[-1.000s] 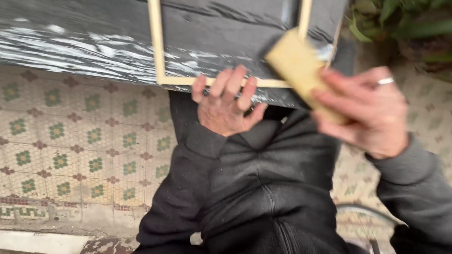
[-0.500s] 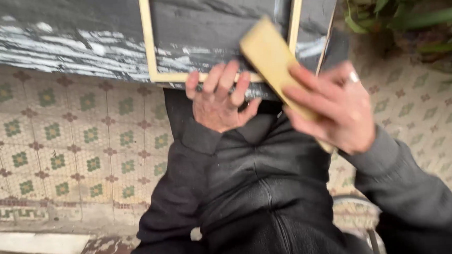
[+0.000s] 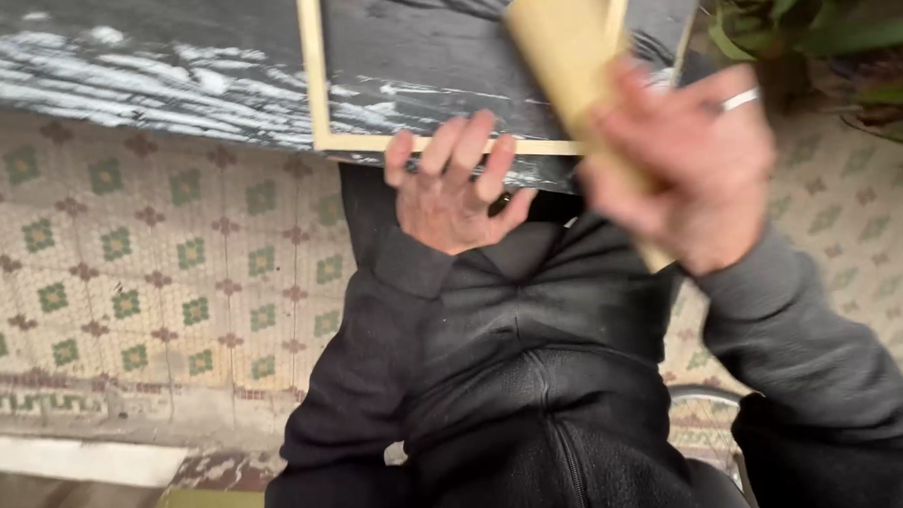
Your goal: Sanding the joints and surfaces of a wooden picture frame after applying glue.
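- Pale wooden frame (image 3: 316, 88) lies on the dark, white-streaked board (image 3: 165, 64), its near rail at the board's edge.
- Left hand (image 3: 449, 189) has fingers curled over that near rail, pressing it down.
- Right hand (image 3: 684, 171), blurred, grasps a tan rectangular block (image 3: 564, 40) tilted above the frame's right rail.
- Green leaves (image 3: 813, 16) stand at upper right.

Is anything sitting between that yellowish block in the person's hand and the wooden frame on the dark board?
Nothing visible does. The right hand holds the yellowish block right over the wooden frame, while the left hand grips the frame's near edge, off to the side.
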